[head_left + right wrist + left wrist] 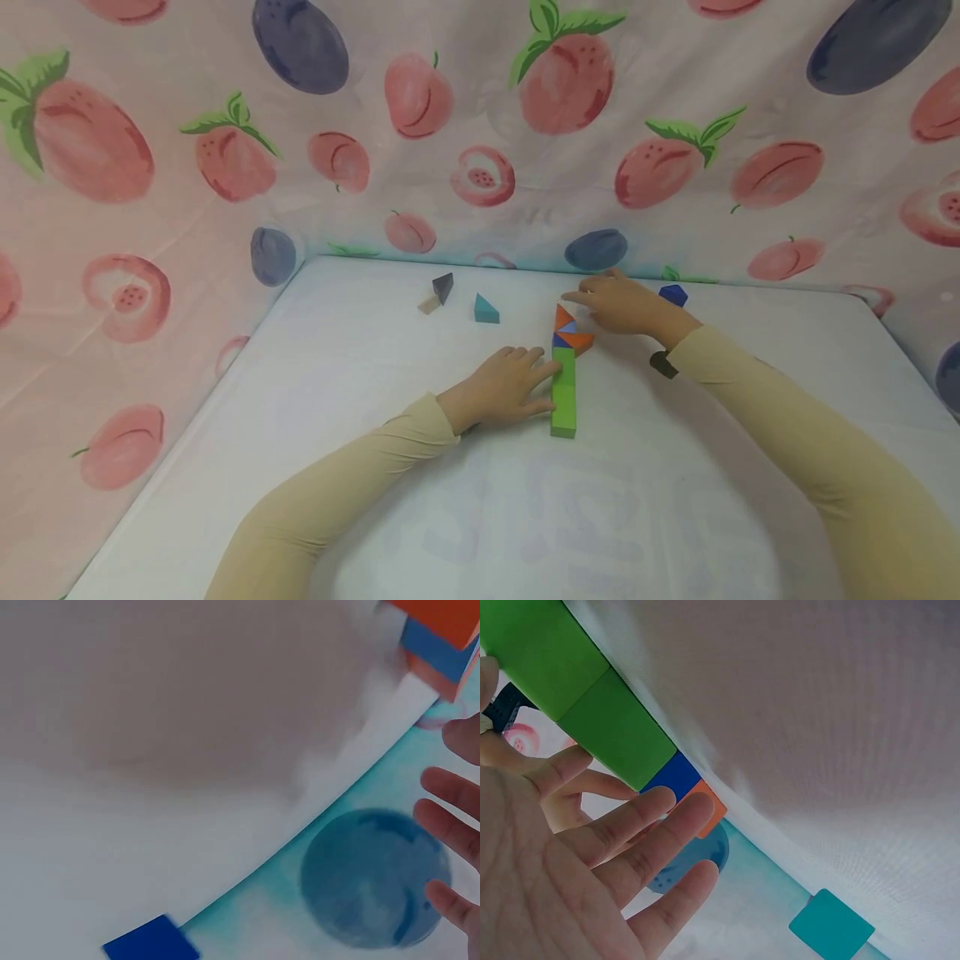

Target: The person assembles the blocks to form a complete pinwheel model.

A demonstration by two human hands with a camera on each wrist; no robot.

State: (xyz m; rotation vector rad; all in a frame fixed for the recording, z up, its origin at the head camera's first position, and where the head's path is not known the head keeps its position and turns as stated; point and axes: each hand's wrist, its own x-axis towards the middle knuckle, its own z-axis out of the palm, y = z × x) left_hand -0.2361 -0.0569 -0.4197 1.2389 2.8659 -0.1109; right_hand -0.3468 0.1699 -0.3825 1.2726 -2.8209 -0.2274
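**Desk:** What sits nearest the lens?

**Photographer:** Two cream sleeves reach in over a white table [315,350]. The left hand [501,388] lies flat, fingers straight and together, their tips resting against the left side of a row of green blocks [564,393]. It grips nothing. The left wrist view shows the same: an open palm [577,877], fingers extended beside the green blocks [577,697].

**Desk:** And the row itself?

**Photographer:** It runs away from the person along the middle of the table. The green blocks form the near part; touching their far end comes a cluster of orange and blue triangle blocks [568,327] (in the left wrist view, a blue face and an orange one [690,791] follow straight after the green).

**Desk:** The other hand?

**Photographer:** The right hand [618,304] sits at the far end, just right of the triangles, fingers loosely extended toward them, holding nothing. I cannot tell whether the tips touch. The right wrist view shows spread fingers [450,825] apart from the orange and blue pieces [442,637].

**Desk:** Beyond that?

**Photographer:** A dark blue block [672,294] lies just behind the right hand. Well to the left lie a teal wedge [486,309], a dark grey wedge [443,287] and a tan piece [428,306]. A peach-and-plum print cloth [480,125] closes the scene.
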